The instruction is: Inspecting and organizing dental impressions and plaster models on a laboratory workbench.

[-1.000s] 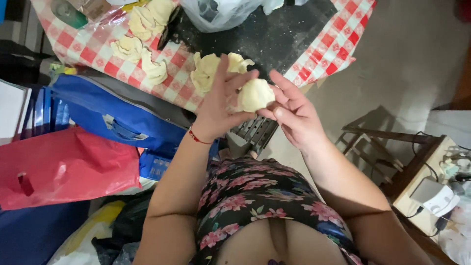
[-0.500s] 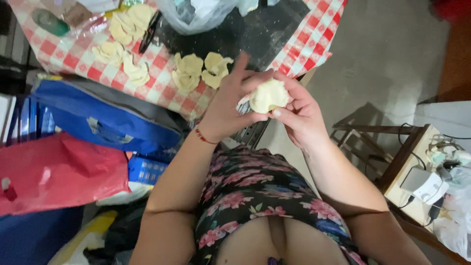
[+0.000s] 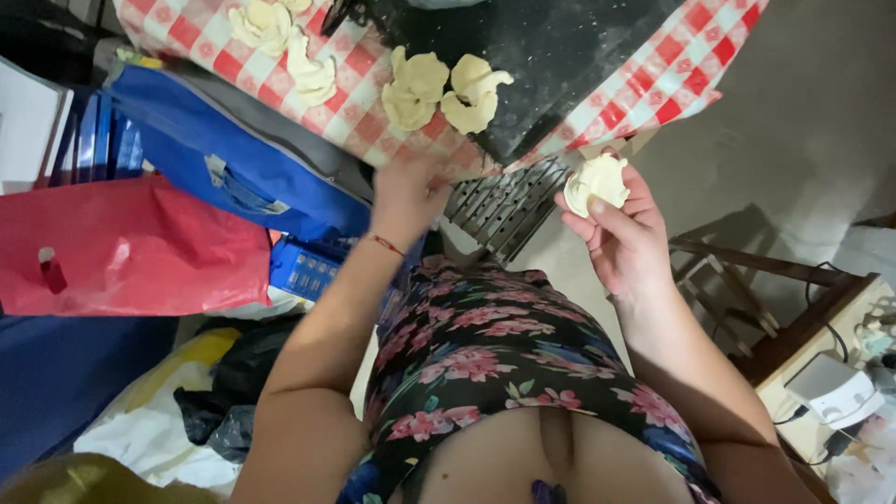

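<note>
My right hand (image 3: 623, 233) holds a pale folded dough piece (image 3: 597, 180) up in its fingers, just off the near edge of the table. My left hand (image 3: 406, 194) is apart from it, lowered by the table's edge, blurred, with nothing seen in it. Two shaped dough pieces (image 3: 446, 89) lie on the red-and-white checked tablecloth (image 3: 345, 112) next to a dark floured board (image 3: 551, 56). More shaped dough pieces (image 3: 280, 37) lie further left on the cloth.
A metal rack (image 3: 509, 201) sits under the table edge. At left are a blue bag (image 3: 224, 168), a red plastic bag (image 3: 131, 247) and other bags on the floor. A wooden stool (image 3: 737, 289) and a small table with a white device (image 3: 835, 392) stand at right.
Both hands held the dough piece together before. My left hand has let go and dropped toward the table edge, while my right hand keeps the dough and has moved right. The view shifted.
</note>
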